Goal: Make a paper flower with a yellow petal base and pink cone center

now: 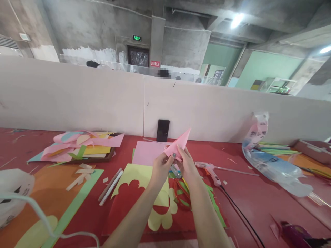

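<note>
A folded piece of pink paper (178, 144), pointed at its upper right, is held up between both hands over the red table. My left hand (162, 166) grips its lower left edge with thumb and fingers. On the other side my right hand (185, 159) pinches its lower right part. Beneath the hands lie a pink-lilac sheet (144, 153), a yellow sheet (134, 172) with a scalloped cut-out, and a yellow flower shape (161, 220). Red-handled scissors (178, 194) are partly hidden by my right forearm. Beside it rests a pink glue gun (213, 174).
Two pens (111, 186) lie left of the yellow sheet. A pile of coloured paper scraps (82, 144) sits at the back left. A black phone (162, 131) leans on the white partition (77, 96). At right are a plastic bag (274, 168) and a brown box (314, 151).
</note>
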`<state>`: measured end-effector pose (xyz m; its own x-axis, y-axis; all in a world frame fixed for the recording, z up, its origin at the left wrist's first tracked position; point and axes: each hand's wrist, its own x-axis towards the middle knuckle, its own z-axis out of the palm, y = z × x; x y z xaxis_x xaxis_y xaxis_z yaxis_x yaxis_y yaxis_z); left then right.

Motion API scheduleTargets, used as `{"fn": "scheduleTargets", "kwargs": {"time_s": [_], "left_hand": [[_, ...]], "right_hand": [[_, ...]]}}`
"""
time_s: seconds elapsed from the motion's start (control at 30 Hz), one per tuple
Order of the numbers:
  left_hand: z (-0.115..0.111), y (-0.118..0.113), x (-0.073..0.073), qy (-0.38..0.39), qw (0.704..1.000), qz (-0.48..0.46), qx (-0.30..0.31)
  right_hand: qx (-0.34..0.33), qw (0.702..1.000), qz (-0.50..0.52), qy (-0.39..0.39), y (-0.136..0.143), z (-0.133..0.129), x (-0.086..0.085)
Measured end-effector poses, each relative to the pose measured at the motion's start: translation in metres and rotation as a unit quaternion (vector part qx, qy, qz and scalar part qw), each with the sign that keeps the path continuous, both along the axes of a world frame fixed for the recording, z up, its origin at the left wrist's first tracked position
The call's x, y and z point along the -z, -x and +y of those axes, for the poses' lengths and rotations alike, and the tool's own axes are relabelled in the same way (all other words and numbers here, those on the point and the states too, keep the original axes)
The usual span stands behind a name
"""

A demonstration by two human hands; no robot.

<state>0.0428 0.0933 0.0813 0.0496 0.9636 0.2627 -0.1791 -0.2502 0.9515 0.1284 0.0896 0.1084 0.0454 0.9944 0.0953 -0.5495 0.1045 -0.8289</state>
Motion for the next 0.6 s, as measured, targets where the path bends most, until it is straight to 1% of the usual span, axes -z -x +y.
{"fn": "scheduleTargets", "kwargs": {"time_s": [0.1, 0.2, 0.3, 0.4, 0.5, 0.6], "left_hand": [[0.0001, 0.0002, -0.0006, 0.009, 1.0, 0.007, 0.004], [0.0003, 0.0004, 0.001, 0.014, 1.0, 0.021, -0.009], [0.0009, 0.0007, 0.0041, 0.004, 0.999, 0.032, -0.022], [0.0013, 0.0009, 0.0055, -0.014, 0.999, 0.038, -0.027], [0.0001, 0.0007, 0.0036, -0.014, 0.999, 0.03, -0.021], [-0.002, 0.0001, 0.0011, -0.025, 1.0, 0.003, -0.011]], "right_hand": [[-0.008, 1.0, -0.011, 0.004, -0.0016, 0.0, 0.0006], [-0.015, 1.0, -0.022, -0.002, -0.0033, 0.0012, 0.0019], [-0.017, 0.999, -0.031, 0.002, -0.004, 0.0034, 0.0041], [-0.004, 0.999, -0.033, 0.003, -0.0028, 0.004, 0.0049], [0.006, 1.0, -0.027, -0.001, 0.0001, 0.0019, 0.0029], [0.008, 0.999, -0.033, -0.002, 0.0021, -0.0003, 0.0004]]}}
